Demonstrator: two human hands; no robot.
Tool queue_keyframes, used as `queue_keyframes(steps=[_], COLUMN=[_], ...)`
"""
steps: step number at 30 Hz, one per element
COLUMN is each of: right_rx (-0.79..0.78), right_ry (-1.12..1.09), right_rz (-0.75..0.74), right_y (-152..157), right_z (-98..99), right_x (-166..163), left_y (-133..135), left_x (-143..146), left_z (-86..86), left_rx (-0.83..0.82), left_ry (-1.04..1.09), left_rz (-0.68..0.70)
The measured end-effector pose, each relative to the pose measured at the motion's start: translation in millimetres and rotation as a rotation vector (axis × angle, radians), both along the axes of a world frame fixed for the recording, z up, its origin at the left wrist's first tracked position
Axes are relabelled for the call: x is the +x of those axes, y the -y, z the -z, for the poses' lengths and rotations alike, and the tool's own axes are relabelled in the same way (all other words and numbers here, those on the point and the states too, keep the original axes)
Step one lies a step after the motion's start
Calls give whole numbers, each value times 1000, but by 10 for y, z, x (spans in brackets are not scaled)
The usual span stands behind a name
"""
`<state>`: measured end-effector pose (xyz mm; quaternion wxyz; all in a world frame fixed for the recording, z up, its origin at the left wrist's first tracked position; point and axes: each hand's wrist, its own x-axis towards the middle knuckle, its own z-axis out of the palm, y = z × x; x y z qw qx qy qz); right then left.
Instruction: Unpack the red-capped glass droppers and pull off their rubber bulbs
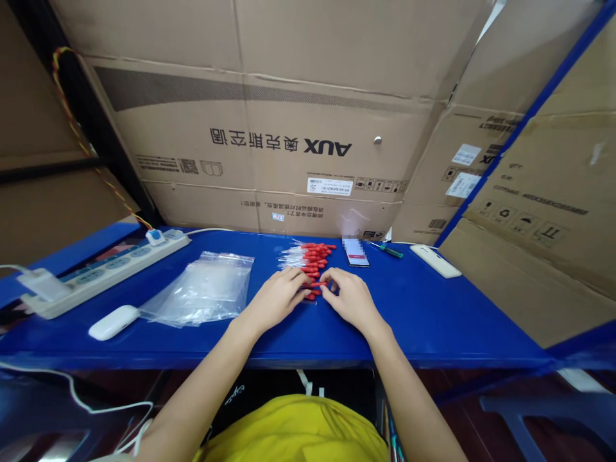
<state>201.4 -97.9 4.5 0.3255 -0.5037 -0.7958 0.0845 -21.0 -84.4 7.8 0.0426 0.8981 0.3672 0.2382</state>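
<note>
Though partly hidden, red handle (315, 284) between pinched right fingers (333, 277), left fingers (293, 282) curled, hold unclear.

white power strip (110, 274), left | phone (355, 251) on blue table (428, 321) | cardboard panel (298, 106) behind

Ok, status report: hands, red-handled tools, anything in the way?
Left hand over the nearest red-handled tools; right hand at one red handle, grip unclear. Tools bunched on the blue table. Nothing seen blocking; phone just beyond right hand.
</note>
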Motion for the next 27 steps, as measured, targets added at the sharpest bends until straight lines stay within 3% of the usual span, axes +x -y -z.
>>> queue_keyframes(steps=[12, 18, 27], right_rx=[34, -44, -78], right_ry=[-342, -529, -596], right_rz=[-142, -163, -164], right_y=[8, -14, -26], right_z=[-98, -128, -147], right_x=[-76, -18, 69], left_y=[66, 77, 36], left_x=[31, 10, -16], left_z=[-47, -102, -59], left_rx=[19, -36, -36], left_ry=[38, 120, 182], left_rz=[-56, 6, 82])
